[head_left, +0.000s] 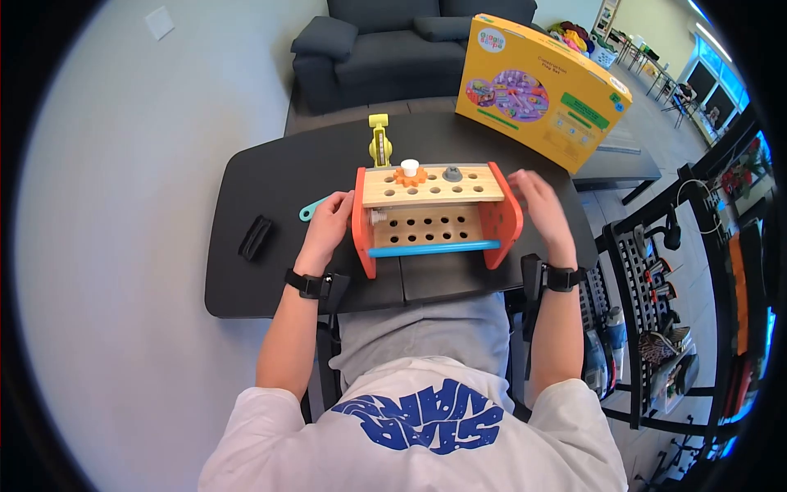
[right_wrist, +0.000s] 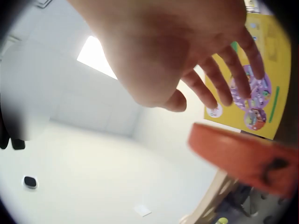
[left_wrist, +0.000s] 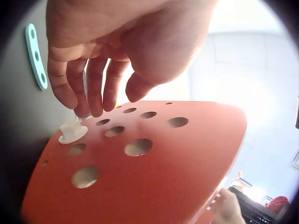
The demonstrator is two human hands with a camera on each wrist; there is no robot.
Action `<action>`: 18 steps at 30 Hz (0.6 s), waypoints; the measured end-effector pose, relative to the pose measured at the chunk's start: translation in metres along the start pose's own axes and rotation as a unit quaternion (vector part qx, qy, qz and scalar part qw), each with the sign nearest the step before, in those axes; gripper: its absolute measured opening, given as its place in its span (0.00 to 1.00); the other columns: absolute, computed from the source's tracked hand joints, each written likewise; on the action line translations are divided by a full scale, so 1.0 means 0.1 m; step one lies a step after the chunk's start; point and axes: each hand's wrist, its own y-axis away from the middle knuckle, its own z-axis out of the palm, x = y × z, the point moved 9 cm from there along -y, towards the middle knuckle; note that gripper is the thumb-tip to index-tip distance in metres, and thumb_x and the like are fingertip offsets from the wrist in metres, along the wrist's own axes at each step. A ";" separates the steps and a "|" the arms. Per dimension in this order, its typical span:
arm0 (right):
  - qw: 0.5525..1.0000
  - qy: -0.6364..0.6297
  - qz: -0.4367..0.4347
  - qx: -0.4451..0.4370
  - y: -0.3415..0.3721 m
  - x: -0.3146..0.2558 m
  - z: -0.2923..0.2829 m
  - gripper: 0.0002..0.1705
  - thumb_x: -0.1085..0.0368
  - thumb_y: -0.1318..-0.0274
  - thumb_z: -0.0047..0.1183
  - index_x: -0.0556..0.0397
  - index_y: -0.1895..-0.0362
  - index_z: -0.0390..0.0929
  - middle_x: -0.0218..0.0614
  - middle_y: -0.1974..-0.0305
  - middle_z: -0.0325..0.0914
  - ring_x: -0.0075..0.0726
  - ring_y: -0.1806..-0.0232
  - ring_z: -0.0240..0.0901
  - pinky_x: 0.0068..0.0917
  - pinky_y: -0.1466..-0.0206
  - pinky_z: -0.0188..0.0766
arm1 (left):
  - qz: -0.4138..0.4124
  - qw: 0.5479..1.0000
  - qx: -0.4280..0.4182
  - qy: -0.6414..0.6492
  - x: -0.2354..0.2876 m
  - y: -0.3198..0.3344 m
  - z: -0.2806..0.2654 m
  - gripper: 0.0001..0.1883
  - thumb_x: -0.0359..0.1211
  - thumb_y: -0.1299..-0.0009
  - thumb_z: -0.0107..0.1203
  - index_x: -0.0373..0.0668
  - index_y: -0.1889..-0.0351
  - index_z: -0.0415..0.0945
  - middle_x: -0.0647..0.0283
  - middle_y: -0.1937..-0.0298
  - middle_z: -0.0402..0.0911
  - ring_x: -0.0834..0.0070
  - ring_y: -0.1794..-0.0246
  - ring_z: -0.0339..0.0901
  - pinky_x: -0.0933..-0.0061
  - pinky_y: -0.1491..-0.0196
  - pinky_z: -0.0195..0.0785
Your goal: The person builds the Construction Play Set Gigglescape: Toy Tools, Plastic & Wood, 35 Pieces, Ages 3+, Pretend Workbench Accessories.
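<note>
A toy workbench with red side panels (head_left: 363, 223), two wooden boards with holes and a blue bar (head_left: 434, 249) stands before me on the black table. My left hand (head_left: 328, 220) is at its left panel, fingers loosely bent with the tips right at the panel's edge. A white plastic bolt (left_wrist: 73, 133) sits in a hole of that panel near those fingertips. Beside the right panel (head_left: 502, 220), my right hand (head_left: 537, 205) is raised with fingers spread and nothing in it. On the top board are an orange gear (head_left: 410, 178) under a white knob (head_left: 411, 166) and a grey bolt (head_left: 452, 174).
Left of the workbench lie a teal strip with holes (left_wrist: 36, 57) and a black object (head_left: 256, 238). A lime-green toy piece (head_left: 379, 141) is behind it. The yellow play set box (head_left: 541, 90) stands at the back right. Beyond the table is a dark sofa (head_left: 393, 57).
</note>
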 end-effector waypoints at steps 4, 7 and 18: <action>0.962 -0.195 0.159 -0.102 0.16 0.32 0.39 0.28 0.44 0.22 0.42 0.57 0.44 0.79 0.32 0.48 0.80 0.24 0.49 0.73 0.25 0.42 0.68 | -0.051 0.999 -0.005 -0.001 0.01 0.00 0.03 0.22 0.48 0.17 0.47 0.38 0.48 0.78 0.68 0.59 0.82 0.83 0.61 0.77 0.78 0.54 0.71; 0.948 -0.236 0.183 -0.110 0.16 0.30 0.45 0.28 0.45 0.23 0.43 0.57 0.40 0.78 0.34 0.45 0.81 0.26 0.46 0.74 0.26 0.40 0.68 | -0.074 0.997 -0.010 0.015 0.05 0.02 0.08 0.24 0.51 0.17 0.46 0.38 0.47 0.77 0.68 0.60 0.81 0.83 0.62 0.76 0.78 0.56 0.70; 0.944 -0.281 0.135 -0.108 0.15 0.15 0.39 0.17 0.57 0.27 0.51 0.58 0.46 0.77 0.33 0.54 0.80 0.24 0.51 0.74 0.23 0.45 0.70 | -0.020 0.994 0.027 0.106 0.13 -0.03 0.07 0.19 0.47 0.20 0.54 0.38 0.49 0.74 0.67 0.58 0.78 0.82 0.58 0.73 0.80 0.51 0.66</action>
